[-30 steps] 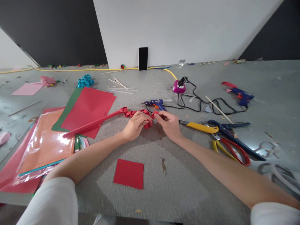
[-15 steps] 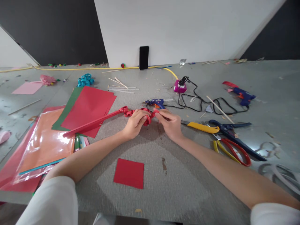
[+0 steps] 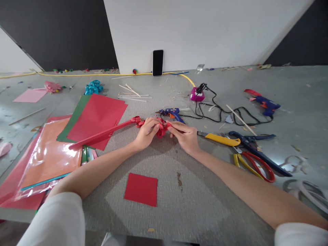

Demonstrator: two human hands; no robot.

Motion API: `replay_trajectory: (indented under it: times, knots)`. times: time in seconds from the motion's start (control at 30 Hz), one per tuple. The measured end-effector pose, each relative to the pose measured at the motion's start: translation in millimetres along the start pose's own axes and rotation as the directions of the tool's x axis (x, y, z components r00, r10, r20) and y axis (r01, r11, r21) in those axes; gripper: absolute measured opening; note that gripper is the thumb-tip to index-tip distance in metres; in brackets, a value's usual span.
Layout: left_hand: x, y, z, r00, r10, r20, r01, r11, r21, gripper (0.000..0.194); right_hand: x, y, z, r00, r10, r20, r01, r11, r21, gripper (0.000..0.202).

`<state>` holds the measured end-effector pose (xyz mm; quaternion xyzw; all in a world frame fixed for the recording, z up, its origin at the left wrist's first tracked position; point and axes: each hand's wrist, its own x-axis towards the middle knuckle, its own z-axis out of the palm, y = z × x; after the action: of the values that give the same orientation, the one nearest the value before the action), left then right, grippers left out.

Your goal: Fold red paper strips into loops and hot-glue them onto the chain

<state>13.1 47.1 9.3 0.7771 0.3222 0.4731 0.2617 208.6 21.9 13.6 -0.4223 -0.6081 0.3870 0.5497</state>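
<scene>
My left hand [image 3: 148,132] is closed around a red paper chain [image 3: 161,132] made of curled strips. From the chain a straight red stick-like stem runs left, across the stacked paper sheets. My right hand [image 3: 185,135] pinches the chain's right end between thumb and fingers, close beside the left hand. The fingers hide part of the paper. Just behind my hands lies a blue glue gun [image 3: 170,112] with an orange trigger. A red paper square [image 3: 140,190] lies flat on the table in front of my hands.
Red sheets [image 3: 93,118] and a plastic packet of orange paper [image 3: 56,147] lie at the left. A utility knife [image 3: 222,139], scissors [image 3: 256,166] and a second glue gun [image 3: 266,104] are on the right. A phone [image 3: 158,63] leans against the wall; black cords run from a purple socket [image 3: 197,94].
My right hand has moved slightly left, bringing its pinched end of red paper against the curled part at my left hand. The left hand stays nearly in place.
</scene>
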Motion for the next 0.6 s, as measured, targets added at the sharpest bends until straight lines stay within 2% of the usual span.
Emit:
replay_trajectory:
  times: [0.43,0.6]
  knots:
    - [-3.7,-0.2,2.2,0.999,0.033,0.021,-0.035,0.993,0.11,0.04,-2.5,-3.0,-1.6,0.993,-0.087,0.084,0.095,0.992,-0.089,0.029]
    - [-8.6,-2.0,4.9,0.998,-0.026,-0.061,0.029,0.998,0.053,0.031,-3.4,2.0,-1.9,0.988,-0.105,0.109,0.114,0.991,-0.072,0.033]
